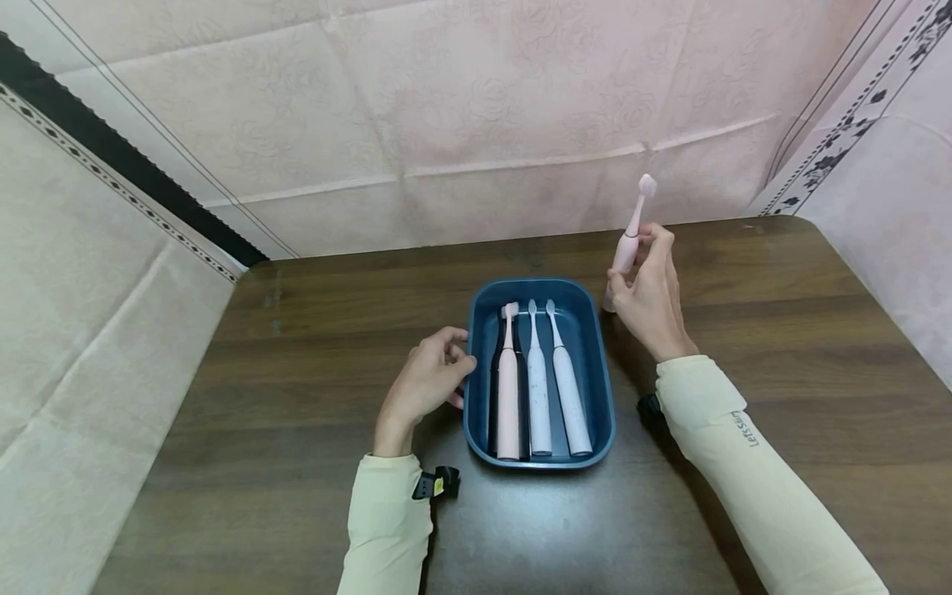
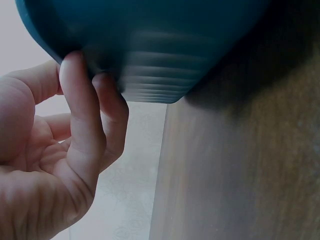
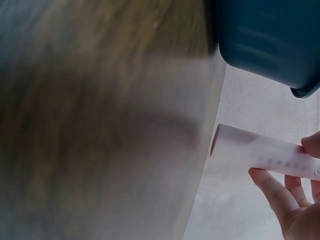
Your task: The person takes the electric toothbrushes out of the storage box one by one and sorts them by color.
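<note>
Upright in my right hand [image 1: 652, 297] is a pink electric toothbrush [image 1: 626, 252], pinched by its handle, head up, beyond the tray's right side. In the right wrist view its handle [image 3: 265, 152] shows a row of small marks and a base pointing at the table. My left hand [image 1: 427, 376] holds the left edge of a blue tray [image 1: 539, 465], thumb at the rim and curled fingers [image 2: 80, 105] against the outer wall. Inside lie a pink toothbrush [image 1: 508, 405], a speckled white one [image 1: 539, 405], a plain white one [image 1: 572, 405] and dark handles [image 1: 524, 413] partly hidden by the pink one.
The tray stands on a brown wood-grain table [image 1: 320, 380]. A pale patterned cloth [image 1: 521, 107] hangs behind the table's back edge, with more cloth at both sides. A dark strip [image 1: 134, 149] runs along the left cloth.
</note>
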Motion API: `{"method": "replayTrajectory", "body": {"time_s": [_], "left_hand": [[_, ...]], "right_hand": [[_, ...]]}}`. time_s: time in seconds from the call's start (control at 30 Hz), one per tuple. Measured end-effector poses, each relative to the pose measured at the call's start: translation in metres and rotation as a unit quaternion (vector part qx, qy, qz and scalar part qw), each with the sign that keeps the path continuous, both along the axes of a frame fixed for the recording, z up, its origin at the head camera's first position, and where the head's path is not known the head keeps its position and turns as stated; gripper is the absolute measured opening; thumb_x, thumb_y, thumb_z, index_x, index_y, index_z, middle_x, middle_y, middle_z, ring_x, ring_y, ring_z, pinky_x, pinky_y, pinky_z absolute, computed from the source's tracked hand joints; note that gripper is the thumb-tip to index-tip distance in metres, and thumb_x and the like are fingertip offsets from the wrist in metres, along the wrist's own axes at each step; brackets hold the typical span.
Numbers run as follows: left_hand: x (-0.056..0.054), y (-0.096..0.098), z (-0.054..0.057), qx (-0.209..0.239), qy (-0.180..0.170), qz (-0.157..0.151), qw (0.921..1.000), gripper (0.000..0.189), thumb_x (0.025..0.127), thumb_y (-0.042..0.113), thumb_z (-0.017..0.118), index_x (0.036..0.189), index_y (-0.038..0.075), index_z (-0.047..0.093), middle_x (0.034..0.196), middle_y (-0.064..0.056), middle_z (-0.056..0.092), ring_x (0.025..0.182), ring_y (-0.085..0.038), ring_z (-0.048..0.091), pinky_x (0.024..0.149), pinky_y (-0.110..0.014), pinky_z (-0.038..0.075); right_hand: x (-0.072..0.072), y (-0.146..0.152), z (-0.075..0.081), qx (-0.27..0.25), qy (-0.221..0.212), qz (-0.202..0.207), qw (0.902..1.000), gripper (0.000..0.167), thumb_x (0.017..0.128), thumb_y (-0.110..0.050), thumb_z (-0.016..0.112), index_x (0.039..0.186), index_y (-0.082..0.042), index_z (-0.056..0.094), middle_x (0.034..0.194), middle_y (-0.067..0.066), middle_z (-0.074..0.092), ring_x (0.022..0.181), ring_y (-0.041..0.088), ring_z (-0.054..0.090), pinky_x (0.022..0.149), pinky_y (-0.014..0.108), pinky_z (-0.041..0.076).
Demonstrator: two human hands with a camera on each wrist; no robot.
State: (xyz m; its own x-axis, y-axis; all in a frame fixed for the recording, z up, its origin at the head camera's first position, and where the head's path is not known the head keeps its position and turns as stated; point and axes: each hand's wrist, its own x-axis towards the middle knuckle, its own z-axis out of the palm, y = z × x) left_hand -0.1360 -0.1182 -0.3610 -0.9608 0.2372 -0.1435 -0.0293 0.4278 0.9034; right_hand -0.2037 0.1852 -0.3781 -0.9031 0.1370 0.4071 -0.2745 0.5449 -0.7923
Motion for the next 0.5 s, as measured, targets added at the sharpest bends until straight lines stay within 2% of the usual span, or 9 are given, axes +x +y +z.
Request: {"method": "replayTrajectory", "body": {"time_s": [0.1, 0.27, 0.5], "left_hand": [[-0.0005, -0.0002, -0.0013, -0.002, 0.001, -0.001, 1.0000, 0.042, 0.099, 0.003, 0.059, 0.140, -0.003, 0.051, 0.092, -0.015, 0.060, 0.054, -0.021, 0.063, 0.054, -0.033, 0.060], [-0.0003, 0.0001, -0.0013, -0.006, 0.001, 0.000, 1.0000, 0.041, 0.099, 0.003, 0.059, 0.140, -0.003, 0.051, 0.092, -0.015, 0.061, 0.055, -0.021, 0.063, 0.054, -0.034, 0.060], [-0.0009, -0.0001, -0.0022, -0.004, 0.002, 0.000, 1.0000, 0.042, 0.099, 0.003, 0.059, 0.140, -0.003, 0.051, 0.093, -0.015, 0.060, 0.055, -0.020, 0.063, 0.054, -0.033, 0.060]], "right_hand": [[-0.0005, 0.0006, -0.0013, 0.006, -0.002, 0.005, 1.0000, 0.064, 0.092, 0.009, 0.062, 0.143, -0.004, 0.025, 0.134, 0.023, 0.043, 0.107, 0.033, 0.054, 0.086, 0.051, 0.057], [-0.0016, 0.0025, -0.0032, 0.013, -0.005, 0.011, 0.9998, 0.062, 0.091, 0.010, 0.062, 0.140, -0.001, 0.025, 0.129, 0.023, 0.043, 0.104, 0.032, 0.051, 0.080, 0.042, 0.051], [-0.0024, 0.0029, -0.0035, 0.011, -0.012, 0.019, 0.9997, 0.062, 0.091, 0.011, 0.062, 0.139, 0.000, 0.024, 0.129, 0.023, 0.042, 0.107, 0.034, 0.050, 0.084, 0.048, 0.053]]}}
